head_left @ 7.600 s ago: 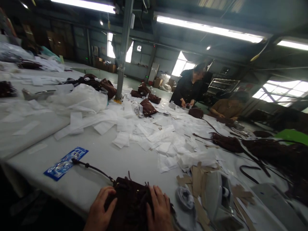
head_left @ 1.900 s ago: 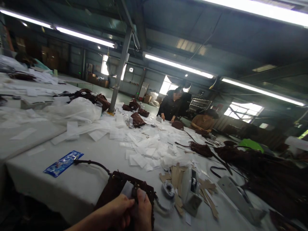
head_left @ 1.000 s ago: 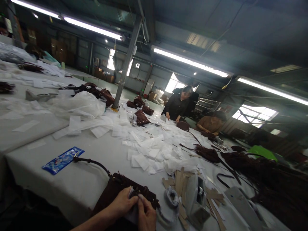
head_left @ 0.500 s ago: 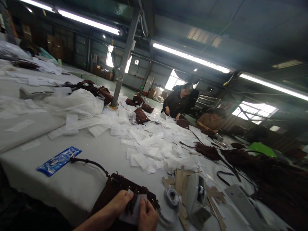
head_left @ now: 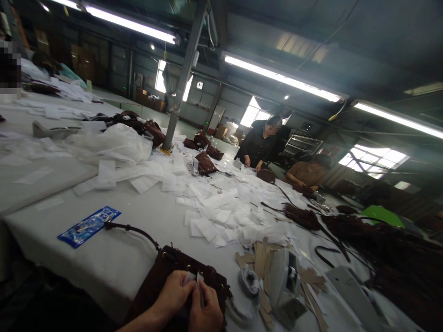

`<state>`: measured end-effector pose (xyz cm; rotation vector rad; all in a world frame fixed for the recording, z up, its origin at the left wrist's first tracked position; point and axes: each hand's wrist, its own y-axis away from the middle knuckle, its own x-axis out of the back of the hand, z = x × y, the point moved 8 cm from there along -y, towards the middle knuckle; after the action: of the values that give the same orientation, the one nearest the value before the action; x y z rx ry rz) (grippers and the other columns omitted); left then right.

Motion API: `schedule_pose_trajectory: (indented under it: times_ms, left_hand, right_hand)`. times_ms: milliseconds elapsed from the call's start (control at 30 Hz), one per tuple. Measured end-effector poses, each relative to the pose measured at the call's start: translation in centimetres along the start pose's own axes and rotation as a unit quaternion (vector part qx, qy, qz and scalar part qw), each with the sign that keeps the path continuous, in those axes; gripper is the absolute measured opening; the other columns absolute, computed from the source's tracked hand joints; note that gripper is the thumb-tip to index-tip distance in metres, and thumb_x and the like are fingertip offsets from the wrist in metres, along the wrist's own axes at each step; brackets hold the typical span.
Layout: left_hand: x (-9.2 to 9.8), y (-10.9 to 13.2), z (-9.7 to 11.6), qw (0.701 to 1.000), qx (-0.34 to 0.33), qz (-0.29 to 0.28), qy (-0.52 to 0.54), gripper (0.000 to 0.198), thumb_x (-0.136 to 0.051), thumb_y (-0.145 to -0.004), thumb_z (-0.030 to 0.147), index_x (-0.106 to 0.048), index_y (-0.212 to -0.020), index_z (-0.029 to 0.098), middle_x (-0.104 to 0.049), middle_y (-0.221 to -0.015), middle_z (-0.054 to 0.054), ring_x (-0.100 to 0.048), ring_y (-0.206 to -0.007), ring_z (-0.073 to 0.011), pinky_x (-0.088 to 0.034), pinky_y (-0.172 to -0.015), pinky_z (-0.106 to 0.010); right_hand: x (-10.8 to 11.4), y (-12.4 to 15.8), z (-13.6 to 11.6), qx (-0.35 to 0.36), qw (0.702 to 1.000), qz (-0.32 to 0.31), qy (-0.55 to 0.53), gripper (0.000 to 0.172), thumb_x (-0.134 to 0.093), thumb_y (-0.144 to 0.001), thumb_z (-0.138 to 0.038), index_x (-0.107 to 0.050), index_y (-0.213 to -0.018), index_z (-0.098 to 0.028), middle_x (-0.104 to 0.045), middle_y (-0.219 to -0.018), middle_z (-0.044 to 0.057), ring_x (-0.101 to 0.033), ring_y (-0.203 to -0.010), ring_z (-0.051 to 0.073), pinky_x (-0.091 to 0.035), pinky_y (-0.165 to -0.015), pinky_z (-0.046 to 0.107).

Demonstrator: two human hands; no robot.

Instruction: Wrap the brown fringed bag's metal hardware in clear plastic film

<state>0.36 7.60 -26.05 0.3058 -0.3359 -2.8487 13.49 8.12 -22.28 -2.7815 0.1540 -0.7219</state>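
Observation:
A dark brown handbag (head_left: 147,287) lies on the white-covered table at the near edge, its strap (head_left: 133,229) stretched out to the left. Over the front of the bag, my left hand (head_left: 175,291) is closed, thumb and fingers pinching a piece of white tissue paper (head_left: 189,278). Close against it, my right hand (head_left: 206,305) also pinches the paper, with the fingertips of both hands nearly touching. Much of the paper is hidden behind my fingers. Small gold-coloured fittings show along the bag's top edge.
A blue packet (head_left: 89,227) lies left of the bag. To the right stand a grey tape dispenser (head_left: 285,281), a roll (head_left: 248,280) and cardboard strips (head_left: 262,258). Loose white paper sheets (head_left: 221,207) cover the middle. Brown bags (head_left: 377,244) are heaped at right. Two people work across the table.
My hands have drawn together, and the white paper that hung spread between them is now gathered and mostly covered by my fingers. The view has shifted slightly.

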Motion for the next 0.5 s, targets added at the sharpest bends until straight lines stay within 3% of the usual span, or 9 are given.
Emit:
schedule_pose_trajectory:
  times_ms: [167,333,433,500]
  left_hand:
    - [-0.3,0.1,-0.1,0.999,0.025,-0.008,0.026,0.036,-0.065,-0.054,0.048,-0.049,-0.047,0.017,-0.042,-0.045,0.005,-0.036,-0.047,-0.0098,-0.027,-0.048,-0.024]
    - [-0.4,1.0,1.2,0.997,0.045,-0.027,0.048,0.040,-0.057,-0.059,0.055,-0.049,-0.051,0.017,-0.040,-0.048,0.005,-0.033,-0.045,-0.0086,-0.025,-0.048,-0.025]
    - [-0.6,1.4,1.8,0.997,0.043,-0.042,0.048,0.039,-0.063,-0.055,0.053,-0.051,-0.055,0.016,-0.043,-0.049,0.005,-0.034,-0.046,-0.0086,-0.026,-0.049,-0.025]
    - [-0.6,1.5,1.8,0.997,0.043,-0.047,0.046,0.039,-0.064,-0.054,0.053,-0.051,-0.057,0.016,-0.044,-0.051,0.005,-0.035,-0.047,-0.0085,-0.027,-0.049,-0.024]
  right_hand:
    - [-0.8,2.3,-2.3,0.146,0.989,0.004,0.038,0.036,-0.043,-0.090,-0.038,-0.071,-0.102,-0.018,-0.062,-0.089,0.012,-0.060,-0.084,0.024,-0.049,-0.077,0.034]
    - [-1.0,3.9,-2.1,0.211,0.976,0.006,0.052,0.035,-0.044,-0.091,-0.032,-0.069,-0.112,-0.020,-0.065,-0.098,0.015,-0.058,-0.093,0.028,-0.048,-0.082,0.042]
    - [-0.3,3.7,-2.3,0.208,0.978,-0.019,0.009,0.031,-0.051,-0.087,-0.036,-0.073,-0.103,-0.021,-0.068,-0.102,0.014,-0.059,-0.097,0.030,-0.047,-0.087,0.043]
    - [0.5,2.5,-1.5,0.139,0.989,-0.040,-0.032,0.031,-0.053,-0.085,-0.042,-0.076,-0.089,-0.022,-0.070,-0.094,0.011,-0.063,-0.089,0.027,-0.050,-0.083,0.038]
